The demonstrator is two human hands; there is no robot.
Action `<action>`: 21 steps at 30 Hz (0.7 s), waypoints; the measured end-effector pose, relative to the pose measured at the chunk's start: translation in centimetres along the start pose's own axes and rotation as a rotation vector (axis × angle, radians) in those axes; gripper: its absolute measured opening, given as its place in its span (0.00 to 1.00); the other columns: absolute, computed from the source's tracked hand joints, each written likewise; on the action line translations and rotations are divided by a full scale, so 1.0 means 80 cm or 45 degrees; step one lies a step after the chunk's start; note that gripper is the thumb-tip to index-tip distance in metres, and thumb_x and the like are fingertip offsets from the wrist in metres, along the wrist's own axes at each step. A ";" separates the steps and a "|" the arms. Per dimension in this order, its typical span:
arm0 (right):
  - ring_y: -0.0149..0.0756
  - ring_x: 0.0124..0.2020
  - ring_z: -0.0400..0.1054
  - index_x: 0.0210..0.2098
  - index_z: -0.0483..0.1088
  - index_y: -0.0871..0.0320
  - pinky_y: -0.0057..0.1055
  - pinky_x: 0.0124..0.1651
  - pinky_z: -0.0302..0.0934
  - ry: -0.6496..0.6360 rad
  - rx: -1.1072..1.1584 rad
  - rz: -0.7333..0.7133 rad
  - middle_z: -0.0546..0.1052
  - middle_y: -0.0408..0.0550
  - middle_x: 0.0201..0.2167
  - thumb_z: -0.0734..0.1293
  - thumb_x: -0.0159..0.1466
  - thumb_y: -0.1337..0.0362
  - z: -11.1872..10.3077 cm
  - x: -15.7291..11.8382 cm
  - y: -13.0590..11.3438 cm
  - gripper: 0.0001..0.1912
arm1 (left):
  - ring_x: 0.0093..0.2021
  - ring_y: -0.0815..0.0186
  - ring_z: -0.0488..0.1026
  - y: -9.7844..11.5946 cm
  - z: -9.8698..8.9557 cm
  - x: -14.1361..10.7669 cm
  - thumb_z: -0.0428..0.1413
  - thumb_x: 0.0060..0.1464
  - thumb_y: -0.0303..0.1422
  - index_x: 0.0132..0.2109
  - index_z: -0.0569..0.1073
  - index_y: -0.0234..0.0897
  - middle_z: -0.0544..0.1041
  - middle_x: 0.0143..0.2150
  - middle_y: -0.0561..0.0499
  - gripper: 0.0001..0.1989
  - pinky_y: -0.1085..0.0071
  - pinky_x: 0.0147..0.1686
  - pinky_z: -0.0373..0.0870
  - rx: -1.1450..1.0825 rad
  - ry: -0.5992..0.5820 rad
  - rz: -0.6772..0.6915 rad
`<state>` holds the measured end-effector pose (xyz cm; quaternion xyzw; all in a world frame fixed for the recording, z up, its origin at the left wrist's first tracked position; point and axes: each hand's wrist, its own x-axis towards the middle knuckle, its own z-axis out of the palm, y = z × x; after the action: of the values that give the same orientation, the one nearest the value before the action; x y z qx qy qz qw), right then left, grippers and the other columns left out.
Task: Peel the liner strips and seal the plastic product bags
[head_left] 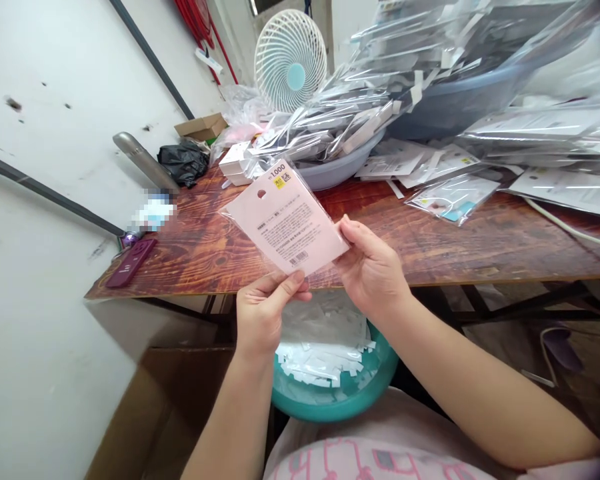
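Note:
A pink printed card in a clear plastic sleeve (293, 223) is held up in front of me, tilted, with its text, barcode and hang hole facing me. My left hand (267, 303) pinches its lower edge between thumb and fingers. At its right corner, my right hand (373, 263) grips it the same way. Below both hands, a green basin (325, 407) rests on my lap, holding many small white paper pieces (325, 360) and a clear plastic sheet or bag.
On the wooden table (205, 227) stand a grey-blue basin (330, 173) heaped with bagged cards, a fan (295, 60), a dark red phone (131, 262) and a black plastic bag (184, 163). More packaged cards (570, 190) lie stacked at right, near a white cable (570, 230).

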<state>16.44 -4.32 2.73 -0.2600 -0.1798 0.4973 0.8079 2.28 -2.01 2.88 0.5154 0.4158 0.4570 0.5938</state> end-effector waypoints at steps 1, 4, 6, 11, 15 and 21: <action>0.26 0.29 0.64 0.25 0.72 0.56 0.25 0.33 0.61 -0.027 -0.012 -0.001 0.71 0.41 0.27 0.69 0.57 0.58 0.000 -0.002 0.001 0.09 | 0.22 0.69 0.75 0.000 0.001 -0.001 0.66 0.41 0.33 0.28 0.80 0.35 0.79 0.23 0.50 0.06 0.76 0.26 0.74 -0.013 0.002 -0.002; 0.27 0.26 0.62 0.28 0.71 0.56 0.26 0.29 0.60 -0.055 -0.089 0.001 0.70 0.41 0.27 0.69 0.56 0.54 0.001 -0.007 0.008 0.12 | 0.22 0.69 0.75 0.002 0.006 -0.003 0.66 0.42 0.32 0.27 0.80 0.34 0.79 0.23 0.51 0.05 0.75 0.26 0.74 -0.045 -0.021 0.014; 0.26 0.24 0.60 0.28 0.69 0.56 0.26 0.27 0.58 0.006 -0.149 -0.025 0.70 0.40 0.26 0.71 0.54 0.56 0.002 -0.010 0.013 0.11 | 0.22 0.69 0.75 0.003 0.011 -0.005 0.65 0.43 0.32 0.27 0.79 0.34 0.79 0.24 0.51 0.05 0.75 0.26 0.75 -0.053 -0.050 0.007; 0.27 0.27 0.65 0.28 0.67 0.57 0.27 0.29 0.60 0.119 -0.184 -0.059 0.72 0.40 0.28 0.73 0.53 0.59 0.004 -0.012 0.022 0.12 | 0.23 0.68 0.75 0.002 0.019 -0.010 0.65 0.43 0.32 0.28 0.80 0.35 0.79 0.24 0.51 0.05 0.74 0.27 0.75 -0.065 -0.073 0.023; 0.31 0.33 0.69 0.35 0.67 0.56 0.28 0.32 0.63 0.055 -0.191 0.026 0.75 0.43 0.36 0.74 0.50 0.62 0.004 -0.019 0.023 0.15 | 0.24 0.69 0.75 -0.001 0.020 -0.011 0.65 0.44 0.32 0.28 0.80 0.35 0.79 0.25 0.51 0.04 0.74 0.27 0.75 -0.065 -0.079 0.055; 0.33 0.35 0.70 0.35 0.66 0.55 0.29 0.32 0.64 0.004 -0.197 0.073 0.76 0.42 0.36 0.77 0.43 0.67 0.007 -0.016 0.012 0.22 | 0.24 0.69 0.74 -0.003 0.018 -0.011 0.65 0.44 0.32 0.28 0.80 0.35 0.79 0.25 0.51 0.05 0.74 0.26 0.74 -0.066 -0.087 0.051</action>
<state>14.90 -5.02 2.53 -0.3275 -0.2087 0.5044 0.7712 3.50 -3.20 2.82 0.5234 0.3729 0.4616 0.6115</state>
